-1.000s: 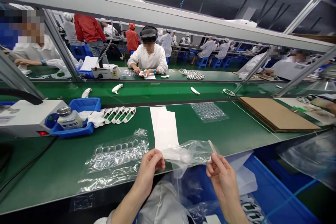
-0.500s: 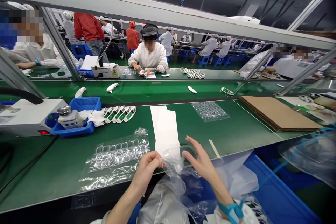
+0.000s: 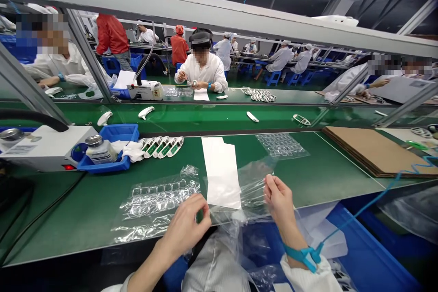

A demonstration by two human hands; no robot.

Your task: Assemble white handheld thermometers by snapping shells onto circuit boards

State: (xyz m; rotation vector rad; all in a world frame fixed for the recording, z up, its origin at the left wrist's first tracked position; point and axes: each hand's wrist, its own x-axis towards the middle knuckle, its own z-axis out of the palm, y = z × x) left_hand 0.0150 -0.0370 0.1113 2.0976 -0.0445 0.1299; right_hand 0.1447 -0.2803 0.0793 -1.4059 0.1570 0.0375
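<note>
A clear, thin plastic bag is stretched between my two hands over the front edge of the green bench. My right hand is closed, pinching the bag's upper right part between thumb and fingers. At the opposite side, my left hand has its fingers curled to the thumb at the bag's left edge. White paper sheets lie flat beyond and partly under the film. Left of them is a clear plastic sheet with rows of square pockets, close to my left hand.
A blue tray holds a jar and white cloth. Beside it lie several white casings with green boards. Another pocketed sheet and stacked cardboard are at the right. A blue bin stands below; a blue cord runs from my right wrist.
My right hand has gone from spread fingers to a pinch on the bag and moved right. The crumpled bag is now drawn out wide. My left hand has shifted slightly left.
</note>
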